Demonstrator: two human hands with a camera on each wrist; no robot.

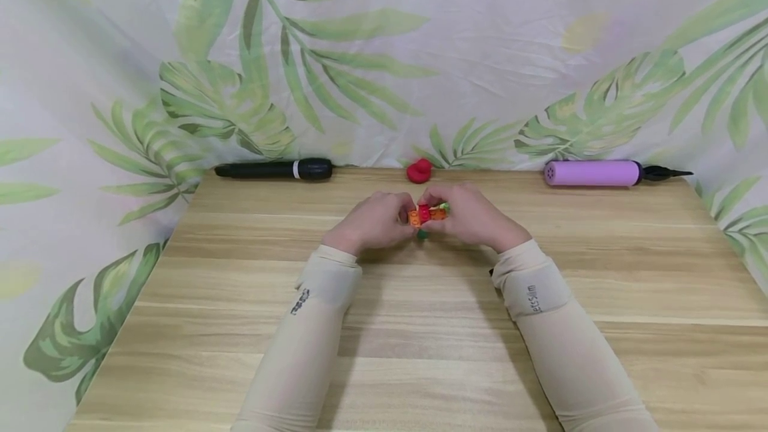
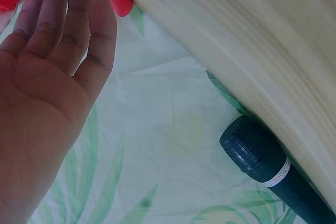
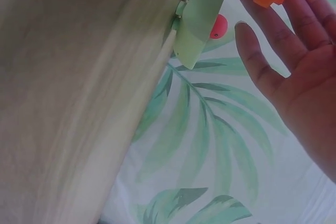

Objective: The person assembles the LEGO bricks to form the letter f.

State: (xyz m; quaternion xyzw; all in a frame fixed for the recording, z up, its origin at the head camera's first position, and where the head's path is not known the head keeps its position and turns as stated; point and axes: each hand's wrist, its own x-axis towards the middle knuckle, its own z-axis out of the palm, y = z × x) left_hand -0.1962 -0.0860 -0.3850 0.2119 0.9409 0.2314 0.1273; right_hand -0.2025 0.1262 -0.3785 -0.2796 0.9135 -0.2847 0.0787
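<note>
In the head view both hands meet over the middle of the far part of the table, around a small cluster of joined toy bricks. My left hand [image 1: 377,220] pinches an orange brick [image 1: 415,219] at the cluster's left end. With thumb and fingertips, my right hand [image 1: 473,217] grips the red brick [image 1: 424,213] and the orange brick [image 1: 439,215] at its right. A dark green piece [image 1: 423,235] shows just below the cluster. The right wrist view has a light green brick [image 3: 199,24] with studs on the tabletop, beyond the fingers. Palms partly hide the cluster.
A small red toy [image 1: 419,171] sits at the table's back edge. Along that edge lie a black microphone-shaped object [image 1: 273,169] with a white band at left and a purple hand pump [image 1: 593,173] with a black nozzle at right. A leaf-printed cloth [image 1: 360,39] hangs behind the wooden table [image 1: 408,379].
</note>
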